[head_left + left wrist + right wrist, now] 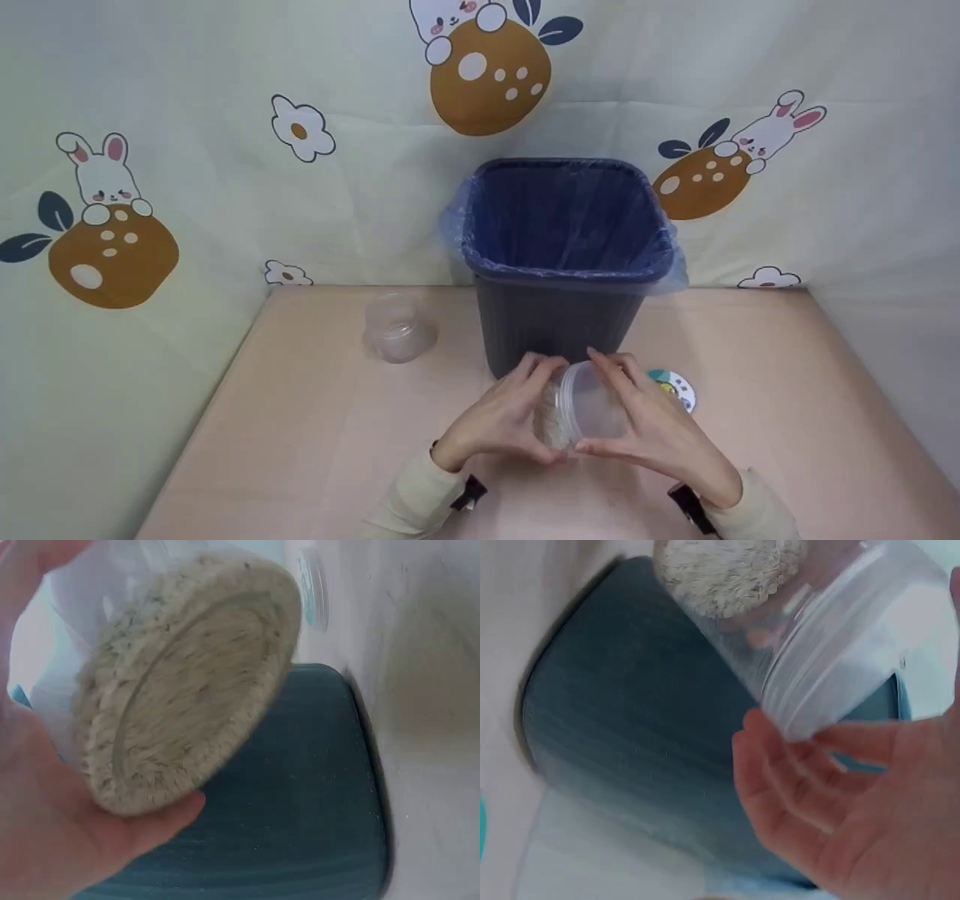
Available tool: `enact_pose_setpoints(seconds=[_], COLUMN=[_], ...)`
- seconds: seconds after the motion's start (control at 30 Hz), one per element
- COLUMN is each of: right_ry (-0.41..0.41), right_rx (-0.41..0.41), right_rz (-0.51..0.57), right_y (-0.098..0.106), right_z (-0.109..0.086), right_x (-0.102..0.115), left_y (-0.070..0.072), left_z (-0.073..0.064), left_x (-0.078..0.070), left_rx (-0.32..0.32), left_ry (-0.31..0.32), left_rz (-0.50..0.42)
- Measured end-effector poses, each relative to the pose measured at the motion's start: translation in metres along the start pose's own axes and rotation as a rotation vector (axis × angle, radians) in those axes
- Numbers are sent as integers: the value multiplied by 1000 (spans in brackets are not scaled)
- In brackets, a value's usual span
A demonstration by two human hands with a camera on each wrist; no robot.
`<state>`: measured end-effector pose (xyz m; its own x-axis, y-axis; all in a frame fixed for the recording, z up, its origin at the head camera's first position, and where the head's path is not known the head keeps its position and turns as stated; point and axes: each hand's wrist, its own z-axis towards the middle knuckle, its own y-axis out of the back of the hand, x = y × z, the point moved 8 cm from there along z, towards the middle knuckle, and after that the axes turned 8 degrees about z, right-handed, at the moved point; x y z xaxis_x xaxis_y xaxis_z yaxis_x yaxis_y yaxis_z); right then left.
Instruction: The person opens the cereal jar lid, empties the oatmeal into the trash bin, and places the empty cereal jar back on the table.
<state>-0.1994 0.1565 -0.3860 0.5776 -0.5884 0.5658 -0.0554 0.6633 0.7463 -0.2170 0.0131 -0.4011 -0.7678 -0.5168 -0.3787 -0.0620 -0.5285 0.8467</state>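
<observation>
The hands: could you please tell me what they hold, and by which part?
A clear jar of grains: left hand grips its body, right hand its lid.

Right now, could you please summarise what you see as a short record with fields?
Left hand: holds the body of the jar
Right hand: grips the translucent cap
Jar state: clear, tilted, cap on
Contents: pale grains
Bin: dark, with plastic liner, beyond the hands
Clear container: on the table, left of the bin
Printed disc: right of the bin, partly hidden by the right hand
</observation>
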Motion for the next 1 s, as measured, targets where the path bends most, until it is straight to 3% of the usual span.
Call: enact_pose_setpoints(seconds=[0.13,0.27,0.5,0.83,1.0], right_ry=[-36,41,227,383,456], right_rx=[80,84,35,11,-18], right_rz=[169,249,189,107,-1], right_y=[-7,-4,0,-13,-10], right_z=[-1,1,1,0,0], right_x=[0,5,20,31,32], left_y=[1,7,13,16,17], left_z=[-4,-2,-4,-17,-15], left_x=[-9,-14,-21,-23,-24], left_rx=[-43,-79,-92,-118,-152], left_ry=[22,17,-25,-31,-33], left_rz=[176,305,356,473,514])
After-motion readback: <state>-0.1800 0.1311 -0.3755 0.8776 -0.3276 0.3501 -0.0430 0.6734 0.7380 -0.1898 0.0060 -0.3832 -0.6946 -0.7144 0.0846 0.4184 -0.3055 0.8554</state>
